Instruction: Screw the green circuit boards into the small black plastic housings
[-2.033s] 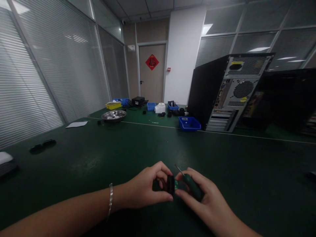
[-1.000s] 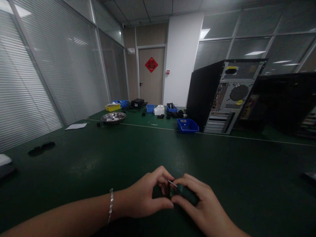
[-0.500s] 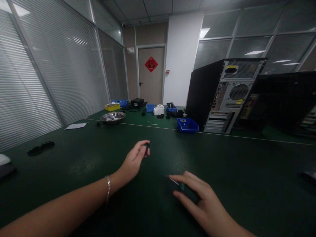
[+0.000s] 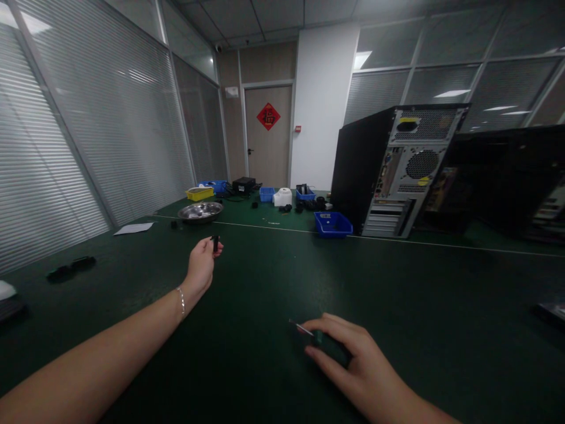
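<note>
My left hand [image 4: 202, 262], a bracelet at its wrist, is closed on a small black piece [image 4: 215, 242] and reaches out over the green table [image 4: 247, 353]. Too little of that piece shows to name its kind. Low in the view, my right hand [image 4: 353, 359] is curled around a screwdriver [image 4: 318, 338] with a dark green handle. Its thin metal shaft points left and away from me, past the index fingertip. Most of the handle is hidden by the fingers. A shiny steel bowl [image 4: 200, 212] stands beyond my left hand.
A tall computer case [image 4: 364, 171] stands at the right, beside a blue bin [image 4: 333, 225]. Farther back are a yellow bin [image 4: 200, 194], a white plastic housing [image 4: 283, 197] and a black box [image 4: 243, 185]. White paper [image 4: 133, 228] and a black part [image 4: 71, 268] lie at the left.
My left hand has moved left and away from me, toward the steel bowl, with the black piece. My right hand has barely moved and still holds the screwdriver.
</note>
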{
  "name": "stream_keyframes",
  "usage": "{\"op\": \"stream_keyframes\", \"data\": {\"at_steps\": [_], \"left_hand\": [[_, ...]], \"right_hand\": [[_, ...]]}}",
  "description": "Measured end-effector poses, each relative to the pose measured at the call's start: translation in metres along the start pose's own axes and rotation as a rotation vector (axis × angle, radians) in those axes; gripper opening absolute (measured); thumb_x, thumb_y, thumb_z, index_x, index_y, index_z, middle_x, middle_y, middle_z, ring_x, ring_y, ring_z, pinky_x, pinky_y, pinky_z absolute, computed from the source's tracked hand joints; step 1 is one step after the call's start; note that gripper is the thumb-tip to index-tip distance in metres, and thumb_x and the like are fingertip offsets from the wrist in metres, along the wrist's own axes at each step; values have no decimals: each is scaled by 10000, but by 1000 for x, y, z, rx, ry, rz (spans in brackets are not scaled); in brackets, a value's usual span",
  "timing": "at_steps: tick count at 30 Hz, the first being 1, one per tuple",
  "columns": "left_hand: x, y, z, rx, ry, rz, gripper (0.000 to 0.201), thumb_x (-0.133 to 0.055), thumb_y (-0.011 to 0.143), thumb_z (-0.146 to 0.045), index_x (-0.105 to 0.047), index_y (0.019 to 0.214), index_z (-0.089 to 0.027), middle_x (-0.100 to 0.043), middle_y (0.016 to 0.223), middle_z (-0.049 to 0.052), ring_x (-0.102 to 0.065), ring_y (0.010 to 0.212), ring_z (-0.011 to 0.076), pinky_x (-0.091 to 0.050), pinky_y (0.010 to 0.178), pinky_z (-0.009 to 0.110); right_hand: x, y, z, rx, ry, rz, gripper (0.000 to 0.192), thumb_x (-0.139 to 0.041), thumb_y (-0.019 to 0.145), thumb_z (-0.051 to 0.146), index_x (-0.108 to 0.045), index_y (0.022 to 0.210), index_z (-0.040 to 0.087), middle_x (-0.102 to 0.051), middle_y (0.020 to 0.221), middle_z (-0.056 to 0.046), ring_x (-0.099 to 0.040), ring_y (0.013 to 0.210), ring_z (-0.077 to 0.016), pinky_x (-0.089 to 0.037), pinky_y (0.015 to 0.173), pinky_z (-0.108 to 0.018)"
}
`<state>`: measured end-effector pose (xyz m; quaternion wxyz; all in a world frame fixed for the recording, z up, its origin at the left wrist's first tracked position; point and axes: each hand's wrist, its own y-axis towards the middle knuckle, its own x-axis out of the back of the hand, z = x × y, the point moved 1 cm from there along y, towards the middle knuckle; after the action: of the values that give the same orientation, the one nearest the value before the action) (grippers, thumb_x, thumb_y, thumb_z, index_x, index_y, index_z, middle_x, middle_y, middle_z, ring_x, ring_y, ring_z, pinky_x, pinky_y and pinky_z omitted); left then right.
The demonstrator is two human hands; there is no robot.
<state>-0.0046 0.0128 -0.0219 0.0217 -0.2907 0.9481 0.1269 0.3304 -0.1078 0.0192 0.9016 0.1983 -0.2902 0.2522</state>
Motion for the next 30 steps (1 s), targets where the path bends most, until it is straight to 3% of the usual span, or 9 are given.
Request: {"op": "stream_keyframes", "data": {"at_steps": [5,8,12,15,17,19,21,25,30], "left_hand": [[-5,-5,-6,-27,4,42,229,-550,919,-319,-609,1027,-125,-639,930,47,-619,791,163,-518,712,321],[-12,-17,-14,-33,7,150,241,-556,882,-326,-624,982,-118,-618,788,22,-578,719,149,-455,669,269],[-30,-55,-32,20,36,485,246,-547,879,-289,-633,1017,-104,-638,794,45,-570,732,158,-449,695,285],[-42,-92,-46,78,62,728,285,-551,896,-315,-599,1097,-118,-662,800,51,-589,736,169,-464,703,310],[-47,-112,-53,100,85,927,285,-526,922,-326,-550,1140,-145,-672,874,57,-587,773,162,-463,738,319],[-48,-124,-56,101,84,1041,276,-499,939,-329,-537,1152,-157,-668,959,71,-573,792,153,-461,757,321],[-48,-128,-57,98,102,1071,274,-504,938,-317,-564,1156,-161,-649,991,70,-564,806,149,-459,768,316],[-47,-126,-54,96,129,1013,273,-544,913,-291,-632,1135,-160,-631,928,46,-565,777,135,-455,736,286],[-47,-125,-56,111,141,1017,282,-601,869,-280,-672,1105,-143,-673,941,63,-577,739,126,-461,709,269]], "right_hand": [[0,1,1,6,4,-4,232,-602,895,230,-694,1106,257,-716,986,-32,-663,915,-208,-519,796,-293],[0,1,1,8,5,-10,234,-604,893,244,-695,1107,265,-721,1001,-32,-664,933,-215,-521,809,-299],[1,0,1,-22,8,-51,254,-587,894,276,-683,1127,243,-718,1020,-52,-664,948,-229,-524,838,-326],[3,0,-2,-112,14,-124,374,-578,890,344,-607,1244,225,-687,1125,-85,-638,1031,-265,-526,864,-374],[3,-1,-5,-142,18,-166,428,-554,905,364,-545,1318,248,-657,1187,-86,-617,1072,-270,-534,850,-380],[3,-1,-7,-111,15,-175,415,-527,928,346,-532,1338,280,-642,1207,-74,-605,1082,-260,-534,839,-364],[3,0,-8,-56,8,-152,386,-524,936,308,-561,1320,298,-661,1142,-62,-620,1025,-243,-534,803,-336],[3,3,-5,-23,10,-54,379,-512,951,246,-570,1321,306,-661,939,-34,-638,859,-194,-519,726,-287],[2,6,-3,-26,28,-19,375,-501,963,221,-566,1328,281,-628,917,-28,-622,827,-169,-494,722,-271]]}}
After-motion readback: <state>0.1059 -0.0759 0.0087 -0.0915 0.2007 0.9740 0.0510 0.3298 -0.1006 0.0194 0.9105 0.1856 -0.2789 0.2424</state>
